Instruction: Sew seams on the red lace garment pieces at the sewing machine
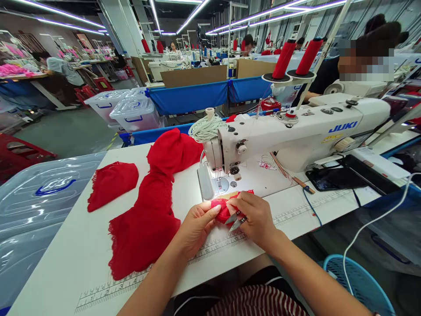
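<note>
Just in front of the sewing machine's needle area, my left hand pinches the left end of a small piece of red fabric. My right hand is closed at the fabric's other side and also holds a pair of thread snips, whose blades point left and stand apart. The white sewing machine has its head just beyond my hands, over a round needle plate. Left of my hands lie a long heap of red fabric pieces and a separate red piece.
A ruler strip runs along the table's front. Dark phone and a brown-handled tool lie at right. Clear lidded bins stand at left, a blue basket at lower right. Another person sits beyond the machine.
</note>
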A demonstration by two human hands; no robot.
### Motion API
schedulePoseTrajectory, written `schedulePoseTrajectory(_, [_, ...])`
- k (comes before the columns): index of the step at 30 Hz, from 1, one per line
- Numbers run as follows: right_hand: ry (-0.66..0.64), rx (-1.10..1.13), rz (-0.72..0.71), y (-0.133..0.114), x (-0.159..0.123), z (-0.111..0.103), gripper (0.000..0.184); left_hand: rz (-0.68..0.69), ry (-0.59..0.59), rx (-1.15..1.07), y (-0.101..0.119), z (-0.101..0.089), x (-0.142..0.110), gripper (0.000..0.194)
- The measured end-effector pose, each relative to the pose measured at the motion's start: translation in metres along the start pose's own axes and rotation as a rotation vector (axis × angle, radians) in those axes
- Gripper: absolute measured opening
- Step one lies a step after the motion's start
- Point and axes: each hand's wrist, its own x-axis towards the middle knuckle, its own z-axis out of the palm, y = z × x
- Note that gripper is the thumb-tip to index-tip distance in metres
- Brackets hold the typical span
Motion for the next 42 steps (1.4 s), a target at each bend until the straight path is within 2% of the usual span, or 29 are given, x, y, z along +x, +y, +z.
schedulePoseTrajectory(3, [0.026, 0.047, 0.159, -0.002, 0.003, -0.002, 0.019, -0.006, 0.019, 0.029, 0.001, 0.002, -0.001, 0.030])
schedulePoseTrajectory(5, [0.026, 0.081, 0.187, -0.001, 0.004, -0.003, 0.019, -0.002, 0.025, 0.042, 0.001, 0.002, -0.001, 0.031])
schedulePoseTrajectory(9, [-0.041, -0.083, -0.051, 0.001, 0.004, -0.003, 0.019, 0.010, 0.005, 0.039, -0.002, 0.001, -0.001, 0.028])
schedulePoseTrajectory(11, [-0.044, -0.166, -0.087, 0.001, 0.003, -0.002, 0.018, 0.019, 0.011, 0.035, -0.002, 0.002, -0.001, 0.025])
schedulePoseTrajectory(15, [0.013, 0.000, 0.126, 0.004, 0.004, -0.003, 0.017, 0.030, 0.008, 0.043, 0.000, 0.003, -0.001, 0.027])
schedulePoseTrajectory(16, [0.007, 0.056, 0.141, 0.005, 0.004, -0.004, 0.017, 0.027, 0.004, 0.042, 0.000, 0.003, -0.001, 0.028])
schedulePoseTrajectory(18, [-0.032, 0.095, 0.059, 0.008, 0.003, -0.006, 0.018, 0.018, 0.006, 0.034, 0.002, 0.003, -0.001, 0.028])
schedulePoseTrajectory(21, [-0.061, -0.050, -0.131, 0.009, 0.000, -0.007, 0.020, 0.013, 0.012, 0.021, 0.000, 0.003, 0.000, 0.028])
schedulePoseTrajectory(24, [-0.041, -0.191, -0.184, 0.003, 0.002, -0.004, 0.020, 0.032, 0.048, 0.026, -0.004, 0.002, 0.002, 0.024])
schedulePoseTrajectory(26, [-0.021, -0.113, -0.092, -0.002, 0.004, -0.001, 0.019, 0.047, 0.070, 0.034, -0.007, 0.001, 0.002, 0.022])
schedulePoseTrajectory(29, [0.028, 0.151, 0.229, -0.007, 0.008, 0.001, 0.019, 0.054, 0.047, 0.026, -0.006, 0.000, 0.003, 0.025])
schedulePoseTrajectory(31, [0.035, 0.275, 0.378, -0.007, 0.009, -0.001, 0.018, 0.047, 0.024, 0.012, -0.004, 0.001, 0.003, 0.028])
schedulePoseTrajectory(34, [-0.042, 0.350, 0.359, -0.004, 0.007, -0.005, 0.014, 0.035, 0.025, 0.004, -0.001, 0.002, 0.002, 0.029])
schedulePoseTrajectory(37, [-0.125, 0.318, 0.377, -0.002, 0.004, -0.010, 0.011, 0.022, 0.044, -0.013, 0.000, 0.003, 0.002, 0.029])
schedulePoseTrajectory(39, [-0.162, 0.222, 0.392, -0.002, 0.001, -0.015, 0.021, 0.009, 0.049, -0.031, 0.000, 0.002, 0.001, 0.030])
schedulePoseTrajectory(42, [-0.200, 0.073, 0.254, -0.001, -0.002, -0.021, 0.030, 0.002, 0.046, -0.030, -0.002, 0.001, 0.001, 0.029])
